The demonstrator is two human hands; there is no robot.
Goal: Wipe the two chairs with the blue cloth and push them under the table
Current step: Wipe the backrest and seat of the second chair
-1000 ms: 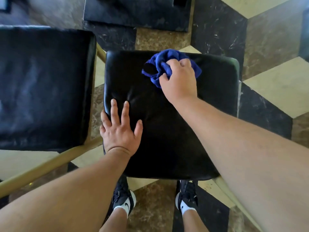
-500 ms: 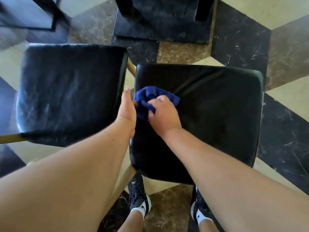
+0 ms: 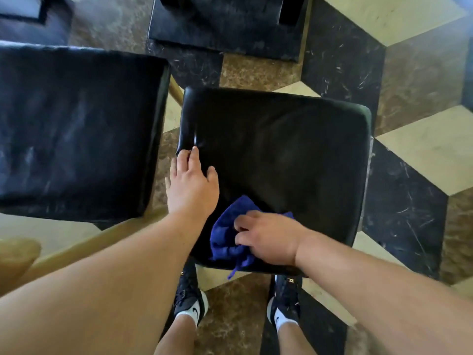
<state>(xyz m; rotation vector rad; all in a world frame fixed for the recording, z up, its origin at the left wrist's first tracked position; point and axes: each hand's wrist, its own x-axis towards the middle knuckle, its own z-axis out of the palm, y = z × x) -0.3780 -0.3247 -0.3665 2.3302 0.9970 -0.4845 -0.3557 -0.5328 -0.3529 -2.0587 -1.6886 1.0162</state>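
I'm bunching the fuzzy blue cloth (image 3: pixel 225 234) under my right hand (image 3: pixel 266 239) at the near edge of the glossy black padded seat (image 3: pixel 281 149). My left hand (image 3: pixel 192 185) is lying open, flat on its left edge.

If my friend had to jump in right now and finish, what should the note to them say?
Right hand: closed on the blue cloth, pressing it on the near edge of the right chair seat.
Left hand: open, flat on that seat's left edge, steadying it.
Left chair seat: beside it, looks streaky and dusty, no hand on it.
Done: the right seat looks mostly clean.
Left: finish this seat, wipe the left chair, then push both under the table, whose dark base is just ahead.
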